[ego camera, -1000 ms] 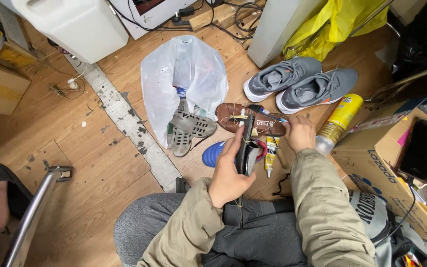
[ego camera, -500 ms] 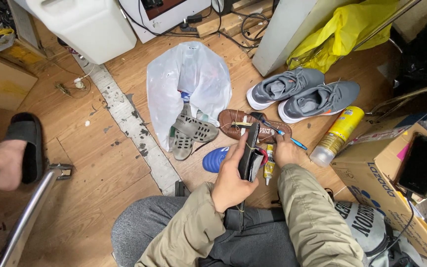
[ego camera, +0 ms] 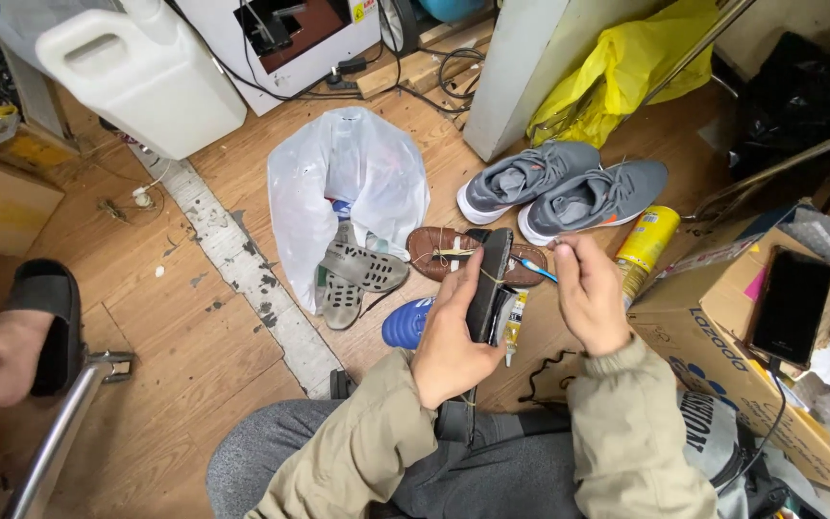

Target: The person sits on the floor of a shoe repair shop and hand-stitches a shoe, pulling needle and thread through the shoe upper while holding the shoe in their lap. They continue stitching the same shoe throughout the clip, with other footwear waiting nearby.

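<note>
My left hand (ego camera: 453, 332) grips a black sandal (ego camera: 488, 284), held on edge over my lap, with a thin thread across its side. My right hand (ego camera: 590, 293) pinches a small blue-handled tool (ego camera: 533, 268) whose tip points at the sandal's upper end. Just beyond the sandal, a brown sandal (ego camera: 442, 253) lies on the wooden floor. A glue tube (ego camera: 512, 317) sits below the black sandal, partly hidden by it.
Grey perforated clogs (ego camera: 353, 274) lie on a clear plastic bag (ego camera: 343, 183). Grey sneakers (ego camera: 569, 187), a yellow spray can (ego camera: 647, 245), a cardboard box (ego camera: 722, 327) with a black phone (ego camera: 790, 306), a white jug (ego camera: 136, 72) and a blue shoe (ego camera: 405, 322) surround me. A sandalled foot (ego camera: 12, 336) rests at left.
My right hand has lifted off the floor near the brown sandal and now holds the blue tool at the black sandal's top. The view has shifted slightly; the foot at left came further in.
</note>
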